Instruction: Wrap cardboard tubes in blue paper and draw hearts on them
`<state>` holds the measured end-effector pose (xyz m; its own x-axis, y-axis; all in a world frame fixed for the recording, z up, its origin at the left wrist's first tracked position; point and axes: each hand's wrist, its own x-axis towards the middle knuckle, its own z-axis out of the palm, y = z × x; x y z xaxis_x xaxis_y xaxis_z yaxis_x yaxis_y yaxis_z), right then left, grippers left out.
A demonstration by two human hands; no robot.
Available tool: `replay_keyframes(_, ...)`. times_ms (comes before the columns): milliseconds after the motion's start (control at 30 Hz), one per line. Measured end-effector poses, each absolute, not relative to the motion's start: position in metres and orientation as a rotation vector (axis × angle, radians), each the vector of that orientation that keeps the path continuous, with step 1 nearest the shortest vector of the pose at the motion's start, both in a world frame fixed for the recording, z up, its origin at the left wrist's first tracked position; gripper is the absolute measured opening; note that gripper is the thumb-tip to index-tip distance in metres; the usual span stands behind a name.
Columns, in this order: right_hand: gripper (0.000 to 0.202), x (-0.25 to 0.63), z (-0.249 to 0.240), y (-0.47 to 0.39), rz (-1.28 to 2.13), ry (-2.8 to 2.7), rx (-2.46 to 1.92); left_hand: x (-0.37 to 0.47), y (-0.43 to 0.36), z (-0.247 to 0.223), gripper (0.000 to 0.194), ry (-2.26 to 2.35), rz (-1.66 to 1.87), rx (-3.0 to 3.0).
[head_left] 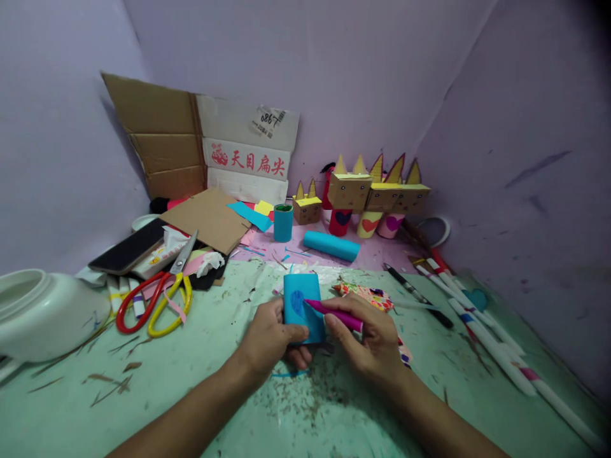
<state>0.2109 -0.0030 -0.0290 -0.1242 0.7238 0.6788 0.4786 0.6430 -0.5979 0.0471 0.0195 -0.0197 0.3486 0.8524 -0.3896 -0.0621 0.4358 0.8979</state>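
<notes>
In the middle of the head view, my left hand [274, 334] holds a blue paper-covered tube [301, 292] upright, thumb across its lower front. A darker blue rounded patch is drawn on the tube's front. My right hand [370, 334] is closed round a magenta pen [344, 316], whose tip is at the right edge of that patch; whether it touches the paper I cannot tell. The lower fingers of my right hand are partly hidden behind its back.
Red and yellow scissors [179, 280], a phone [126, 245] and a white pot [45, 315] are at left. Behind stand a blue tube [283, 224], a lying blue roll [331, 246] and several cardboard heads [350, 192]. Markers [491, 346] lie at right, cardboard [210, 219] at back left.
</notes>
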Motion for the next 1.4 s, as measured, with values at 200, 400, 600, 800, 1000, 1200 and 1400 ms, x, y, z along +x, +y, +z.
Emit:
replay_keyframes(200,0.018,0.2109,-0.0276,-0.0035,0.324,-1.822,-0.972,0.0470,0.0191,-0.0192,0.029,1.044,0.749,0.916)
replay_keyframes(400,0.018,0.2107,-0.0282,-0.0036,0.319,-1.785,-0.984,0.0473,0.0193,-0.0193,0.028,1.055,0.738,0.927)
replay_keyframes(600,0.019,0.2099,-0.0277,-0.0039,0.331,-1.822,-0.980,0.0473,0.0194,-0.0215,0.027,1.041,0.742,0.919)
replay_keyframes(800,0.018,0.2097,-0.0266,-0.0046,0.328,-1.804,-0.974,0.0472,0.0200,-0.0208,0.026,1.030,0.749,0.918)
replay_keyframes(1000,0.017,0.2103,-0.0274,-0.0045,0.316,-1.801,-0.996,0.0468,0.0203,-0.0211,0.025,1.035,0.737,0.922)
replay_keyframes(1200,0.015,0.2107,-0.0269,-0.0050,0.346,-1.792,-0.993,0.0464,0.0196,-0.0214,0.024,1.007,0.751,0.927)
replay_keyframes(1400,0.016,0.2100,-0.0270,-0.0042,0.312,-1.780,-1.014,0.0469,0.0201,-0.0210,0.026,1.027,0.740,0.937)
